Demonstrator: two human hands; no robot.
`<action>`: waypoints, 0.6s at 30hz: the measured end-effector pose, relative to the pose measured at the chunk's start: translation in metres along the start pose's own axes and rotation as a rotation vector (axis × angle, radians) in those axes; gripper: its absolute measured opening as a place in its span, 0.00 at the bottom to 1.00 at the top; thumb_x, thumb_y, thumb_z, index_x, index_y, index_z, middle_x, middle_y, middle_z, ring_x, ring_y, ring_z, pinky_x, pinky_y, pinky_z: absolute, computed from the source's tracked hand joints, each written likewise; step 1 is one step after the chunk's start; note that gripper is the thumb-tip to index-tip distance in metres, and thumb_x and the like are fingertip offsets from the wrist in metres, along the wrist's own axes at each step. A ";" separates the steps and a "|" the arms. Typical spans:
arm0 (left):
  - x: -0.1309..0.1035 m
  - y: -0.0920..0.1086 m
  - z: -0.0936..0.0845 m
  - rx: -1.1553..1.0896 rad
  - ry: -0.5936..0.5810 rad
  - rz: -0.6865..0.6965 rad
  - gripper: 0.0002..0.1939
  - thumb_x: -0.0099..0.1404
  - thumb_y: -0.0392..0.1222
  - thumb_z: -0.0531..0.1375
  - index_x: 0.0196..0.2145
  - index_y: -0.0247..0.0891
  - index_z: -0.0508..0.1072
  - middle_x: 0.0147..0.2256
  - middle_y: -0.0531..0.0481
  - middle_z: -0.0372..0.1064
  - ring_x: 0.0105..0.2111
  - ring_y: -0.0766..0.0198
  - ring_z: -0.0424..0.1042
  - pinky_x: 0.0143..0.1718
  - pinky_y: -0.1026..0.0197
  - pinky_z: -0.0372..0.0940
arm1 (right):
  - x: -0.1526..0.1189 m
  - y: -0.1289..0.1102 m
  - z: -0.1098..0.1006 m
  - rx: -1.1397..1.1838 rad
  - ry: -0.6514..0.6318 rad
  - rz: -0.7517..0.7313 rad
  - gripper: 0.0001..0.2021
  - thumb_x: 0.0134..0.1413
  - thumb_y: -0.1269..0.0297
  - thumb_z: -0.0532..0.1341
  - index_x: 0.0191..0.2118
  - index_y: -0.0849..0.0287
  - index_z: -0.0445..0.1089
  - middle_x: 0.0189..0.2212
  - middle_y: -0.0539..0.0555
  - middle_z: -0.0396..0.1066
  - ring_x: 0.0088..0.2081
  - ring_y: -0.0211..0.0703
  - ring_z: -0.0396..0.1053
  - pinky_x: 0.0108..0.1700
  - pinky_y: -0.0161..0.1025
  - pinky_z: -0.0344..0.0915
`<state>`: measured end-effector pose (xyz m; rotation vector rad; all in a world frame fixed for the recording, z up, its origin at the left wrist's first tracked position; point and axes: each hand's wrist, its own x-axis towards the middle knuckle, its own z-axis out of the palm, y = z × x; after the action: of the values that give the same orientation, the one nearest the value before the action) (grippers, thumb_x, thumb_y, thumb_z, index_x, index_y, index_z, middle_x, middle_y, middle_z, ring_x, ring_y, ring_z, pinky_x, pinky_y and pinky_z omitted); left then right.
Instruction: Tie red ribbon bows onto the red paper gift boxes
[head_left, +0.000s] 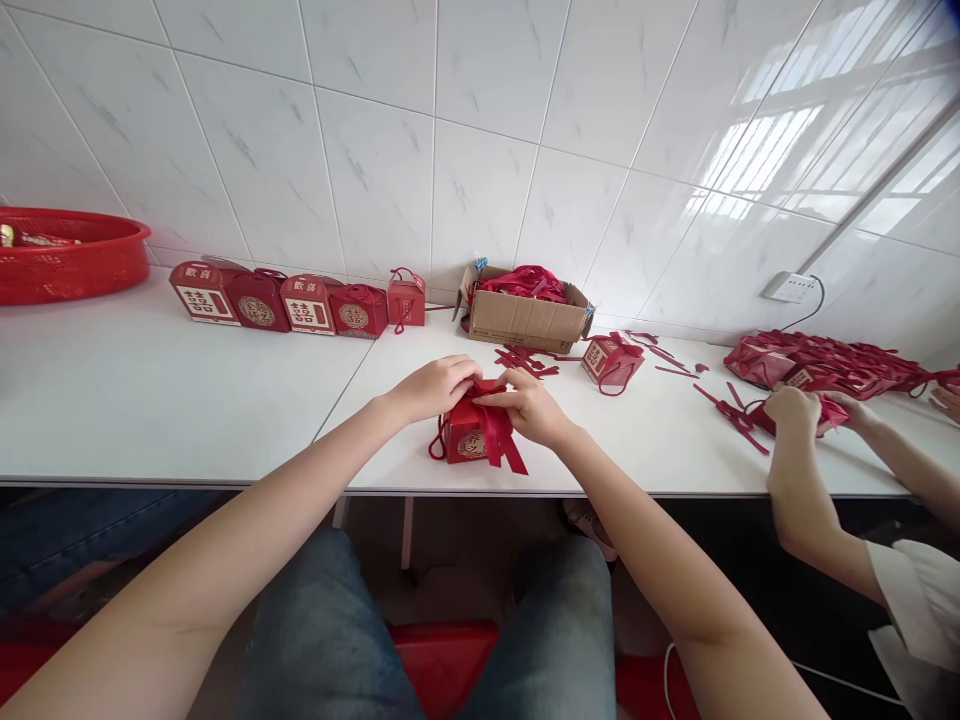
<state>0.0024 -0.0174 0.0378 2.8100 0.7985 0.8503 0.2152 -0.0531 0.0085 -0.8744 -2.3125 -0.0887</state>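
A small red box (466,446) with a gold round emblem stands near the front edge of the white table. Red ribbon (495,430) lies over its top, two tails hanging down its front right. My left hand (437,388) is at the top left of the box, fingers closed on the ribbon. From the right, my right hand (531,407) pinches the ribbon on top, its fingertips close to those of my left hand. A dark red cord loops out at the box's left side.
Several red boxes (259,300) line the wall at left, beside a red basket (112,250). Behind my hands are a cardboard box (525,318) of ribbon, ribbon strips and another red box (613,362). At right, another person's hands (795,408) work near piled boxes.
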 end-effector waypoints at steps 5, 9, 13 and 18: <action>0.000 0.004 0.004 0.086 -0.026 -0.037 0.12 0.62 0.33 0.50 0.36 0.36 0.74 0.37 0.43 0.71 0.45 0.52 0.67 0.43 0.53 0.66 | -0.001 0.002 0.000 0.025 0.012 -0.017 0.24 0.55 0.82 0.52 0.44 0.47 0.78 0.37 0.56 0.67 0.39 0.45 0.62 0.43 0.46 0.66; 0.002 0.005 0.004 -0.144 0.017 -0.196 0.07 0.60 0.37 0.54 0.32 0.37 0.73 0.36 0.46 0.70 0.43 0.55 0.69 0.46 0.53 0.66 | -0.001 0.003 0.001 0.037 0.019 -0.005 0.24 0.54 0.82 0.53 0.43 0.48 0.78 0.37 0.55 0.67 0.40 0.45 0.63 0.44 0.46 0.66; 0.002 0.002 0.006 -0.298 0.022 -0.285 0.10 0.60 0.45 0.56 0.36 0.38 0.72 0.40 0.47 0.71 0.43 0.57 0.71 0.44 0.55 0.67 | -0.002 0.002 0.001 0.052 0.022 0.002 0.24 0.53 0.83 0.52 0.43 0.50 0.78 0.37 0.55 0.68 0.40 0.44 0.63 0.45 0.46 0.66; 0.002 -0.003 0.005 -0.400 -0.001 -0.353 0.15 0.57 0.53 0.60 0.34 0.37 0.72 0.41 0.45 0.72 0.45 0.54 0.70 0.50 0.50 0.64 | -0.002 0.002 0.001 0.060 0.025 0.002 0.25 0.52 0.83 0.52 0.44 0.50 0.78 0.37 0.56 0.67 0.40 0.44 0.63 0.45 0.45 0.66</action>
<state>0.0049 -0.0136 0.0342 2.2384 0.9615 0.8369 0.2172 -0.0531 0.0064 -0.8404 -2.2793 -0.0295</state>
